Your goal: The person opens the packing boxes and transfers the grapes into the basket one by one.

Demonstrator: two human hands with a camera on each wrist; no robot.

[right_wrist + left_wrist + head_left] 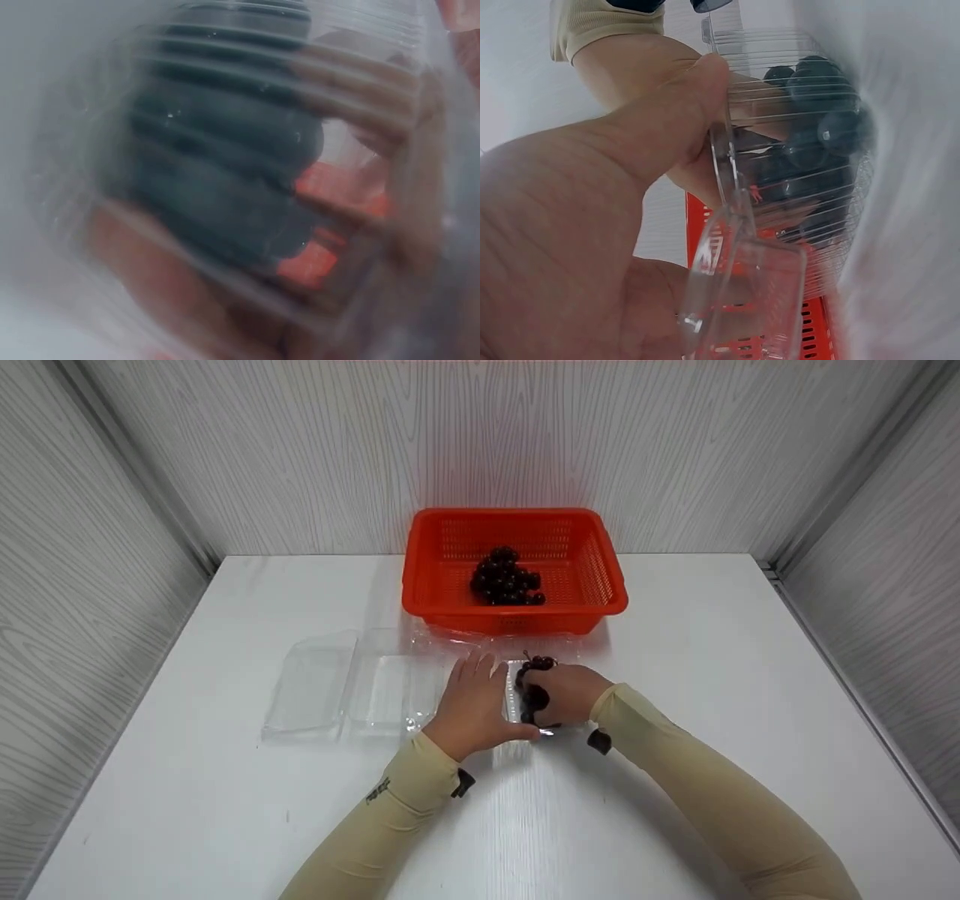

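A clear plastic clamshell box (pixel 513 697) sits in front of the basket with its side wall towards me. My left hand (pixel 471 711) rests along its left side, fingers spread and straight, thumb reaching to the near rim. In the left wrist view that thumb presses the box rim, and the other fingers lie partly behind clear plastic. My right hand (pixel 573 693) is inside the box, its fingers curled round a bunch of dark grapes (pixel 534 699). Through the ribbed wall, the right wrist view shows the grapes (pixel 225 150) between the fingers, blurred.
A red plastic basket (pixel 517 611) stands behind the box, holding more dark grapes (pixel 504 577). Further clear plastic containers (pixel 311 686) lie to the left. Wood-grain panels (pixel 510 450) wall the white table (pixel 300 825) at the back and sides.
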